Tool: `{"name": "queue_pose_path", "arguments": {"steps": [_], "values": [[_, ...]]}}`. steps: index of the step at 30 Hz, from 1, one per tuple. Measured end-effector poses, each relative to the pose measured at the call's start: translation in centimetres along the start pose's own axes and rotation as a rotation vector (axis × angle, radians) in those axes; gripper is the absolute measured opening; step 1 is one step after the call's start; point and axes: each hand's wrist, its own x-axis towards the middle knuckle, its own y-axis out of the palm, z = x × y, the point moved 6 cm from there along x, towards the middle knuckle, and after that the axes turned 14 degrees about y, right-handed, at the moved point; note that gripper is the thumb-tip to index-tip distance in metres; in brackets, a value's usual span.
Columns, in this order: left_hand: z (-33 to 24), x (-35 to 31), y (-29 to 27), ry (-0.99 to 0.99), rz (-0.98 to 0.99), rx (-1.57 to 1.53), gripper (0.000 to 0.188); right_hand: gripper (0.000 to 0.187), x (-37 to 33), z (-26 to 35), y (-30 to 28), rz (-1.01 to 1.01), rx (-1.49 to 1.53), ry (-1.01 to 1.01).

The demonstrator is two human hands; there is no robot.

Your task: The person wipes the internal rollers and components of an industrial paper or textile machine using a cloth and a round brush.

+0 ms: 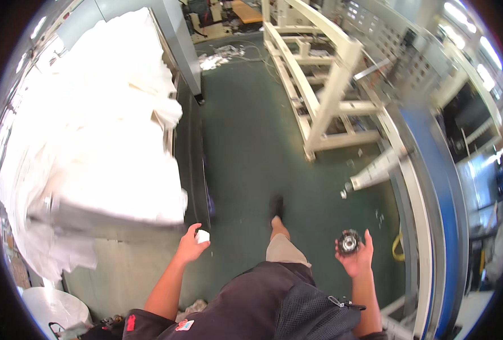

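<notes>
My left hand [190,248] is closed round a small white piece [203,237], pinched between thumb and fingers; its exact kind is too small to make out. On the right, the palm of my right hand [360,262] faces up with the fingers curled round a round black part with a silver centre [349,242]. That part looks like a wheel or bobbin case, but its kind cannot be told. Both hands are held out in front of my body, well apart, above the floor.
A big heap of white cloth [110,124] lies on a long table to my left. A cream metal frame [331,96] stands ahead on the right. Beside me runs a machine with a blue panel [433,158]. White scraps [220,56] lie on the green floor [234,130].
</notes>
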Motion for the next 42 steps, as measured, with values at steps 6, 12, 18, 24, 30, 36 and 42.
{"name": "queue_pose_path", "arguments": {"steps": [6, 12, 18, 24, 30, 36, 42], "values": [[-5.3, 25.2, -11.1, -0.059, -0.091, 0.165, 0.075, 0.050, 26.0, 15.0, 19.0, -0.053, -0.098, 0.226], [-2.9, 47.9, -19.8, -0.281, -0.265, 0.056, 0.057, 0.042, 51.0, 33.0, 48.1, 0.055, -0.548, 0.250], [1.6, 79.3, -25.4, -0.362, -0.211, 0.106, 0.060, 0.049, 75.6, 52.1, 66.7, -0.182, -0.876, 0.065], [-13.4, 116.6, -39.7, -0.227, -0.135, 0.123, 0.052, 0.052, 87.6, 64.9, 80.4, -0.239, -0.589, 0.283], [-15.7, 151.7, -51.0, -0.174, -0.154, 0.113, 0.056, 0.053, 112.0, 80.0, 99.5, -0.030, -0.390, 0.234], [-24.3, 172.0, -59.1, -0.276, -0.207, 0.218, 0.060, 0.061, 136.0, 94.4, 123.2, 0.045, -0.596, 0.474], [-29.4, 195.9, -63.1, -0.377, -0.244, 0.159, 0.063, 0.051, 155.6, 111.7, 148.9, -0.024, -1.007, 0.424]]}}
